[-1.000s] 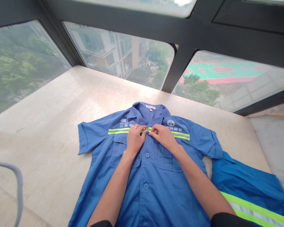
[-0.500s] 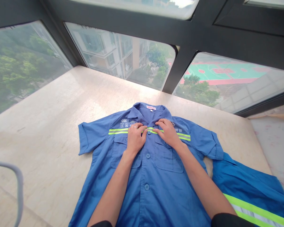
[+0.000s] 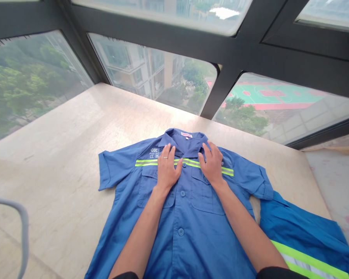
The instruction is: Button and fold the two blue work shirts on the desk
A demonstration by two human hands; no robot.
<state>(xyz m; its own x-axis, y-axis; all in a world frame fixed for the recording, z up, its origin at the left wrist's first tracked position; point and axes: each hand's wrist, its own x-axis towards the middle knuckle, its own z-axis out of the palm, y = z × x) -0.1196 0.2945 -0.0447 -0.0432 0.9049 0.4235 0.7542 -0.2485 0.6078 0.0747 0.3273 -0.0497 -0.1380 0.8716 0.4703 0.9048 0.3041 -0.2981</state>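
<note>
A blue short-sleeved work shirt [image 3: 203, 232] lies spread front side up, its collar toward the windows and its front buttoned down the middle. A yellow-green and grey reflective stripe [image 3: 145, 162] crosses the chest. My left hand [image 3: 168, 166] rests on the chest beside the collar, fingers stretched out, a ring on one finger. On the other side of the button line, my right hand [image 3: 211, 162] is over the chest near the collar's edge, its fingers spread. Neither hand grips the cloth. Part of the white chest lettering is hidden beneath the hands.
A second blue garment [image 3: 296, 221] with a wide reflective band lies at the lower right, by the shirt's sleeve. The pale stone sill [image 3: 61, 155] runs up to dark-framed windows [image 3: 163, 38]. A grey curved tube [image 3: 23, 228] stands at the lower left.
Both hands have let go of the shirt's front near the top button. They have moved apart and their fingers have opened out. The view has tilted up slightly.
</note>
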